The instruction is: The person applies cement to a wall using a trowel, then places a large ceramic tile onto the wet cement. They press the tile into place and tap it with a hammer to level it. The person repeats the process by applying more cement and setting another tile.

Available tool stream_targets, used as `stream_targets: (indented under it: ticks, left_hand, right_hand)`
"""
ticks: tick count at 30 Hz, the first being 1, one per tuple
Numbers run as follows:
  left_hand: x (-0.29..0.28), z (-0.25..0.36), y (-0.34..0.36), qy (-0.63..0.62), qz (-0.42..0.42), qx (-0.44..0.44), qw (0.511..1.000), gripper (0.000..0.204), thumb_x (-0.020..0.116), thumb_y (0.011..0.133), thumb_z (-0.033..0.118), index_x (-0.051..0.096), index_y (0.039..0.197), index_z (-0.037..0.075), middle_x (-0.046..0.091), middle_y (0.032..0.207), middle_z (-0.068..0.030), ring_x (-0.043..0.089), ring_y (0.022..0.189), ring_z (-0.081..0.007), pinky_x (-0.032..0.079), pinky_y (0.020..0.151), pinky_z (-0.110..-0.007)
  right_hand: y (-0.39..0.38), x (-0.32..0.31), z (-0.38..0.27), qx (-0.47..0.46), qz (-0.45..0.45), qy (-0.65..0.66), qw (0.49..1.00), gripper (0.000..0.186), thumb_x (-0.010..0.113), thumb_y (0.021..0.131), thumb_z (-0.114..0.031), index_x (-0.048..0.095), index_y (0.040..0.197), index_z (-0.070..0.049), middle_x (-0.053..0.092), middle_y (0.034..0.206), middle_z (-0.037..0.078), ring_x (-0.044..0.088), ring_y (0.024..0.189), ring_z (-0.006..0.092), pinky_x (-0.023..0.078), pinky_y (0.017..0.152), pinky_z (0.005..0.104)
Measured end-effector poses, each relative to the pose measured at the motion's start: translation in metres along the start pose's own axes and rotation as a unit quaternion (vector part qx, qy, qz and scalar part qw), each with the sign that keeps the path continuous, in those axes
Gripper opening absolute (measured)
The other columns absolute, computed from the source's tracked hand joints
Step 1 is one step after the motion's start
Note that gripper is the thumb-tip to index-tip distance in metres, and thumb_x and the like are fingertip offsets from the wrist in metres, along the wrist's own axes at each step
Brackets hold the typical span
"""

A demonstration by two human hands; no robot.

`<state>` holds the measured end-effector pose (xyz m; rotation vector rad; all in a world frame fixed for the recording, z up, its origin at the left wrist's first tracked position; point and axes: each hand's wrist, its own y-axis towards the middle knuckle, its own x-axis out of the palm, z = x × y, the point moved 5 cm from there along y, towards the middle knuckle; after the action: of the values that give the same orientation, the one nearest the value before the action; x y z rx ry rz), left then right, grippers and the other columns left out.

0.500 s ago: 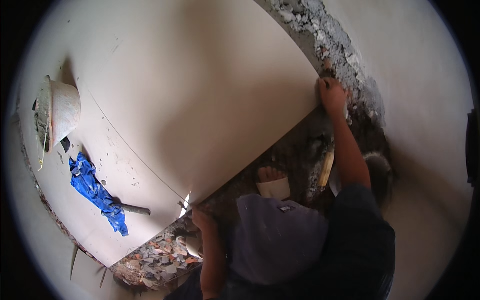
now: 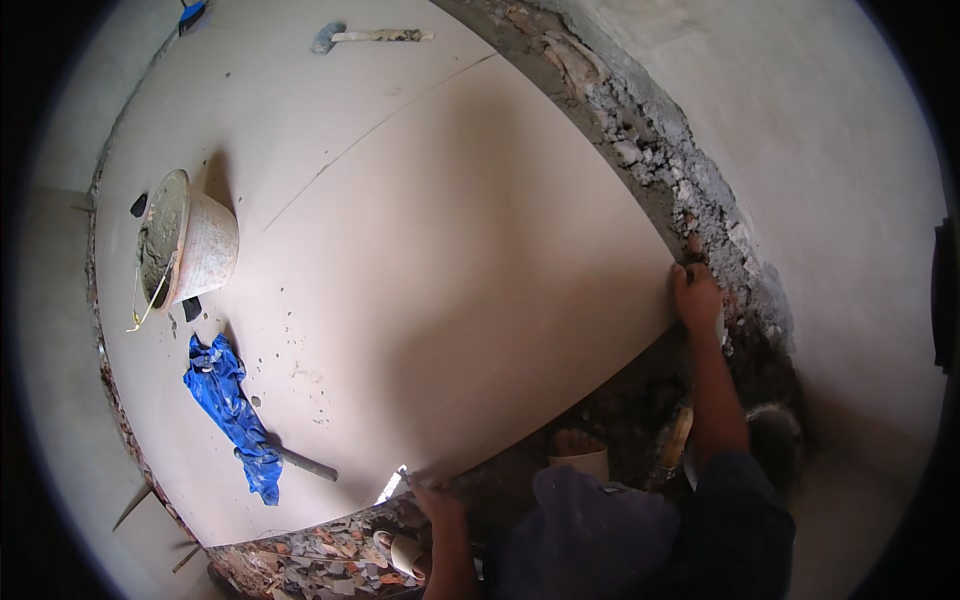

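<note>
A large pale floor tile [image 2: 540, 250] spans the middle of the view, its near edge over dark rough ground. At its right corner, beside the broken wall base, my right hand [image 2: 699, 300] has its fingers curled on the edge. My left hand [image 2: 437, 500] is closed at the near left end of the same tile, fingertips at the edge. A bright white patch [image 2: 391, 486] shows next to those fingertips; whether it is a glint or a small object, I cannot tell. The tile's underside is hidden.
On the tiled floor at left stand a bucket of grey mortar [image 2: 205, 245] and a crumpled blue cloth or bag [image 2: 232, 410] with a dark handle [image 2: 305, 463]. A mallet [image 2: 380, 36] lies far off. Broken rubble [image 2: 310, 562] is near left; a wooden-handled tool [image 2: 677, 437] lies by my right forearm.
My view has tilted toward the far floor, bringing the mallet and a far tile seam into sight. Both hands stay at the same ends of the tile.
</note>
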<state>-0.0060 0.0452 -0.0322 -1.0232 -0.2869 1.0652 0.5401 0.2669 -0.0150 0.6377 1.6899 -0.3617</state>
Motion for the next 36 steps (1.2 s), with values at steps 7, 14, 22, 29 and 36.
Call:
stream_targets:
  ticks: [7,14,22,29,36]
  left_hand:
    - [-0.004,0.044,-0.046,-0.021,-0.124,-0.036,0.991,0.059,0.042,0.095,0.053,0.044,0.13,0.005,0.055,0.115,-0.0114,0.055,0.101,-0.0176,0.049,0.074,-0.028]
    - [0.004,0.128,-0.096,0.308,-0.181,0.156,0.921,0.06,0.054,0.093,0.048,0.05,0.128,-0.001,0.061,0.103,-0.008,0.058,0.09,-0.0145,0.048,0.071,-0.028]
    - [-0.005,0.158,-0.153,0.269,-0.149,0.368,0.878,0.038,0.064,0.088,0.024,0.06,0.11,-0.006,0.064,0.097,-0.0088,0.058,0.086,-0.016,0.045,0.079,-0.031]
    - [0.002,0.196,-0.214,0.466,-0.067,0.316,0.823,0.045,0.049,0.098,0.032,0.054,0.129,0.001,0.06,0.126,-0.012,0.055,0.114,-0.0183,0.043,0.094,-0.029]
    - [0.039,0.26,-0.269,0.207,-0.326,0.454,0.803,0.05,0.056,0.088,0.019,0.047,0.129,-0.006,0.06,0.111,-0.0145,0.058,0.102,-0.0217,0.045,0.093,-0.033]
  right_hand:
    - [0.044,0.0,-0.051,-0.075,0.009,0.038,0.996,0.043,0.056,0.087,-0.046,0.062,0.085,-0.003,0.064,0.083,0.02,0.063,0.079,0.0387,0.047,0.074,0.0511]
    - [0.073,0.002,-0.084,0.016,-0.182,0.11,0.977,0.07,0.039,0.09,-0.062,0.065,0.094,0.002,0.065,0.092,0.027,0.062,0.092,0.0432,0.048,0.081,0.047]
    - [0.07,-0.02,-0.06,0.069,-0.215,0.226,0.948,0.073,0.038,0.089,-0.063,0.068,0.089,0.003,0.064,0.091,0.028,0.061,0.094,0.0436,0.046,0.085,0.0466]
    - [0.097,-0.019,-0.042,0.094,-0.206,0.325,0.918,0.075,0.044,0.087,-0.066,0.068,0.089,0.006,0.064,0.088,0.03,0.063,0.092,0.0399,0.046,0.085,0.0419]
    - [0.122,0.015,-0.044,0.128,-0.238,0.337,0.902,0.078,0.05,0.083,-0.066,0.065,0.101,0.007,0.063,0.098,0.031,0.063,0.099,0.0361,0.046,0.09,0.0397]
